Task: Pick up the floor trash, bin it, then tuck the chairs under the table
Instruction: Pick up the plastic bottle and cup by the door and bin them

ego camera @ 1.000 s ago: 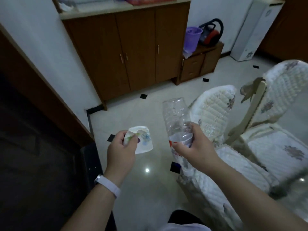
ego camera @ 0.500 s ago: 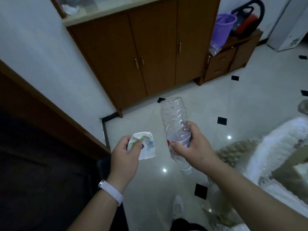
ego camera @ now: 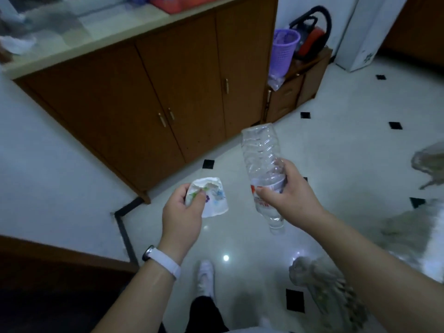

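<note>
Left hand (ego camera: 181, 216) grips what looks like a crumpled cup (ego camera: 211, 198), right hand (ego camera: 288, 195) the bottle (ego camera: 260, 155)

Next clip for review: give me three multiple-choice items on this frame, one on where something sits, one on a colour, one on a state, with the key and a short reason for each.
1. Where is the purple basket?
A. on the low side cabinet
B. on the floor by the shoe
C. on the long countertop

2. What colour is the band on the left wrist?
A. black
B. white
C. red

3. How is the plastic bottle held?
A. neck up
B. lying on the floor
C. neck down

Key:
1 A, it stands on the low cabinet beside the red vacuum cleaner.
2 B, the strap is white.
3 C, the right hand grips its middle with the neck pointing at the floor; the left hand holds a crumpled paper cup.
</note>
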A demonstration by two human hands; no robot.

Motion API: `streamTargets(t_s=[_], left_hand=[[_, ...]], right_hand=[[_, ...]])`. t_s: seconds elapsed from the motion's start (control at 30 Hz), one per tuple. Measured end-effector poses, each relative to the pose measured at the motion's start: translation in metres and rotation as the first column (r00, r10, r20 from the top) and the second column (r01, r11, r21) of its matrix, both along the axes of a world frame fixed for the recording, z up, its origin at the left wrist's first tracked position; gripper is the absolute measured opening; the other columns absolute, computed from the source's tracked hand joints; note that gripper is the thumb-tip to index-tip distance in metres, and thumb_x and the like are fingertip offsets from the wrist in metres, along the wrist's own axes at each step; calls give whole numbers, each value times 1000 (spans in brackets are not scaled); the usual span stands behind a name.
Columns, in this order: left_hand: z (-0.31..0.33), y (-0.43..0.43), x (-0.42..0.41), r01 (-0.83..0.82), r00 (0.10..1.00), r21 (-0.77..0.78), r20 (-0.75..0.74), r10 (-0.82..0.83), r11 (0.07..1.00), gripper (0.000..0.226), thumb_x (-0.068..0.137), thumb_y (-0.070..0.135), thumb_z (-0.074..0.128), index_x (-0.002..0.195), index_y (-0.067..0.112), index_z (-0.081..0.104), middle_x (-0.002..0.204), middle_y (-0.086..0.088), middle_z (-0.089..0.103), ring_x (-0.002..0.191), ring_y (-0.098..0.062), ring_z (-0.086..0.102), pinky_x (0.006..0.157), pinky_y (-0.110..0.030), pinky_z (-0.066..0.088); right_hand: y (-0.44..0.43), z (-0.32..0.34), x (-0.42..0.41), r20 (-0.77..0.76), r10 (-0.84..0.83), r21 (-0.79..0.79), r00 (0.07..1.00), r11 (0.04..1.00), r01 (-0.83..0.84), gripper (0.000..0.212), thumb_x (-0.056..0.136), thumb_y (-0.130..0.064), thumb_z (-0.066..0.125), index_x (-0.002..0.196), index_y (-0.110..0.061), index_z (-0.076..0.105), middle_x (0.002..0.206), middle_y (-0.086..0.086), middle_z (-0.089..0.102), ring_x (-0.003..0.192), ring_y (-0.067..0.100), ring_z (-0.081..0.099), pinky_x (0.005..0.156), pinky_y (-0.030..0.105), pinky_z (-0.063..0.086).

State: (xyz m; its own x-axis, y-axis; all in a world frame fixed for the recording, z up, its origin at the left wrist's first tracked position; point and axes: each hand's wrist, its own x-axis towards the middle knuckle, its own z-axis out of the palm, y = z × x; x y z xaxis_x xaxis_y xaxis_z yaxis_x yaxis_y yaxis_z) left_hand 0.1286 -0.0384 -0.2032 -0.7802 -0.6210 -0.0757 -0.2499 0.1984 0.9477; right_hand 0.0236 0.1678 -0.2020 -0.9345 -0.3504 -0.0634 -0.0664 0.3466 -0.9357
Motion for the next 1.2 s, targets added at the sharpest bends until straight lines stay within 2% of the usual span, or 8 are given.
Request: streamTargets(t_s=[0.1, 0.23, 0.5, 0.7, 0.83, 0.97, 1.07, 1.2], left_hand=[[-4, -36, -52, 69, 996, 9, -50, -68, 998, 8, 92, 17, 63, 91, 22, 69, 82, 13, 71, 76, -4, 64, 69, -30, 51], [3, -83, -118, 161, 982, 13, -104, -159, 987, 11, 89, 16, 64, 82, 24, 67, 76, 19, 69, 66, 3, 58, 59, -15, 43], [12, -128, -236, 337, 931, 40, -165, -327, 941, 10, 90, 16, 65, 82, 21, 67, 75, 17, 68, 65, 2, 58, 57, -14, 43], [5, -104, -328, 462, 879, 35, -152, -452, 886, 6, 88, 19, 66, 83, 20, 68, 79, 13, 70, 68, 0, 60, 57, -14, 44], [-5, -80, -400, 493, 862, 19, -140, -486, 870, 8, 87, 20, 65, 81, 24, 68, 77, 11, 70, 67, 0, 60, 56, -13, 45], [-7, -48, -477, 509, 860, 10, -45, -508, 861, 11, 90, 17, 65, 84, 25, 69, 79, 10, 71, 75, -12, 66, 64, -24, 50], [3, -12, -535, 537, 844, 17, -24, -536, 844, 7, 89, 21, 66, 86, 27, 69, 82, 6, 72, 82, -22, 68, 70, -39, 53], [21, 40, -609, 580, 808, -65, -78, -584, 812, 10, 79, 32, 64, 81, 23, 69, 79, 8, 71, 69, -6, 62, 61, -23, 48]], right_hand=[[-24, 5, -30, -42, -89, 53, 995, 994, 91, 74, 59, -53, 73, 125, -36, 45, 106, -21, 66, 90, -10, 63, 74, 11, 46], [-65, 30, -64, -111, -192, 57, 975, 978, 199, 56, 58, -54, 70, 109, -46, 49, 94, -36, 64, 82, -13, 63, 63, 2, 43], [-107, 52, -132, -174, -398, -1, 901, 915, 404, 43, 67, -32, 73, 100, -44, 49, 90, -38, 63, 76, -15, 62, 59, -1, 40], [-80, 23, -194, -68, -551, -66, 832, 834, 548, 51, 62, -41, 75, 105, -47, 49, 95, -31, 66, 81, -10, 65, 63, 4, 45], [-53, -7, -259, -6, -589, -87, 808, 805, 586, 64, 59, -48, 74, 118, -37, 51, 105, -13, 68, 92, 5, 68, 84, 32, 54], [-24, -16, -334, 0, -629, -79, 778, 775, 627, 66, 57, -53, 71, 117, -39, 49, 102, -20, 67, 88, -7, 64, 74, 10, 46], [13, -7, -386, -10, -647, -37, 763, 762, 646, 58, 57, -55, 69, 111, -50, 46, 99, -29, 64, 86, -12, 62, 66, 3, 41], [69, 11, -448, -42, -694, -42, 719, 720, 692, 58, 69, -44, 76, 118, -41, 46, 96, -35, 60, 83, -16, 59, 61, 10, 43]])
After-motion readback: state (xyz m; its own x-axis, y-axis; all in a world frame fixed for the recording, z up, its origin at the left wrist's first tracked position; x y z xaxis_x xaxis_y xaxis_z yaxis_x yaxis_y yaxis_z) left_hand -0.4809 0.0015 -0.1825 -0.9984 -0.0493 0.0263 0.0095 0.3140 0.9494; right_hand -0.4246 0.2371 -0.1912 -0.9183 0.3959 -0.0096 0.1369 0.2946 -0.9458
